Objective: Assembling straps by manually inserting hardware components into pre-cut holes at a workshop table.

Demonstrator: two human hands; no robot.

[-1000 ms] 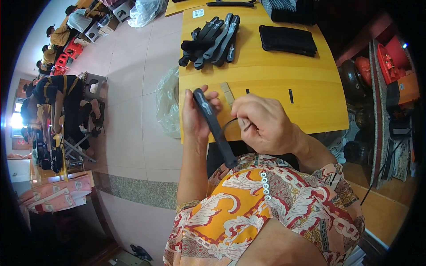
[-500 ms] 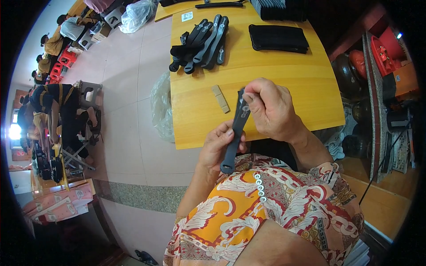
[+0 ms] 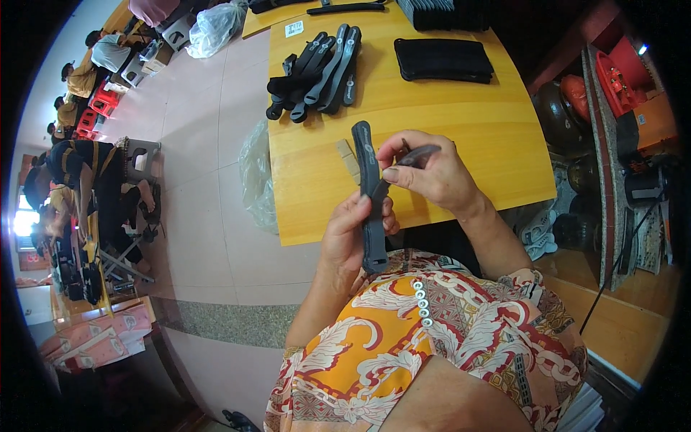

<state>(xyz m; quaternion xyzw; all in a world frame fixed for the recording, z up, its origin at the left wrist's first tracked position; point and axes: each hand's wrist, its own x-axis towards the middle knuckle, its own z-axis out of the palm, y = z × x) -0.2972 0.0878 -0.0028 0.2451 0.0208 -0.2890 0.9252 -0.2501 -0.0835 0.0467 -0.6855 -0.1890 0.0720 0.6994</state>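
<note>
Near the table's front edge my left hand (image 3: pixel 348 229) is closed around a dark grey padded strap (image 3: pixel 368 165) with a pale printed mark. The strap stands nearly upright, its lower end hanging below my fingers. My right hand (image 3: pixel 436 173) pinches a thin dark band (image 3: pixel 417 155) that branches off the strap's middle and curves up to the right. Where the band joins the strap is partly hidden. A pile of similar straps (image 3: pixel 332 68) lies at the table's left. Behind the held strap rests a small tan block-like piece (image 3: pixel 348 160), partly covered.
The yellow table (image 3: pixel 461 119) bears a flat black pouch-like stack (image 3: pixel 444 60) and a pile of dark strips (image 3: pixel 446 13) at the back. A clear plastic bag (image 3: pixel 257 176) hangs by its left edge. Other people sit working at the far left. Shelves (image 3: pixel 608 165) stand on the right.
The strap has turned more upright, its upper end now free. My right hand has moved slightly down and draws a thin band away to the right.
</note>
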